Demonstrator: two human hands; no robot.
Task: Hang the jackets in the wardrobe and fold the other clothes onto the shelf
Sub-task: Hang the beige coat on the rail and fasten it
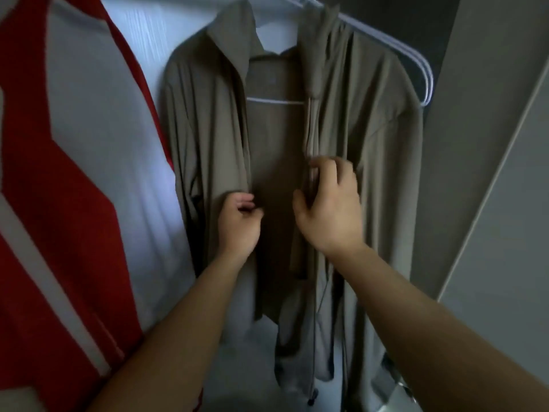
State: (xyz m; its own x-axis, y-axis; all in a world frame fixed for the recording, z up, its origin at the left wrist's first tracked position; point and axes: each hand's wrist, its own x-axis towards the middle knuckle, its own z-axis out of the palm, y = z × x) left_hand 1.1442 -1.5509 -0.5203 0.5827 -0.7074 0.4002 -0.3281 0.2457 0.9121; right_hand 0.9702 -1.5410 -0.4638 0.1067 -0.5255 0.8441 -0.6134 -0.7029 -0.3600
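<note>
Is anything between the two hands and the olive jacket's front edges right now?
Nothing visible does. The left hand grips one front edge of the olive jacket and the right hand pinches the other. The red-and-white garment hangs beside the jacket, not in front of it.
</note>
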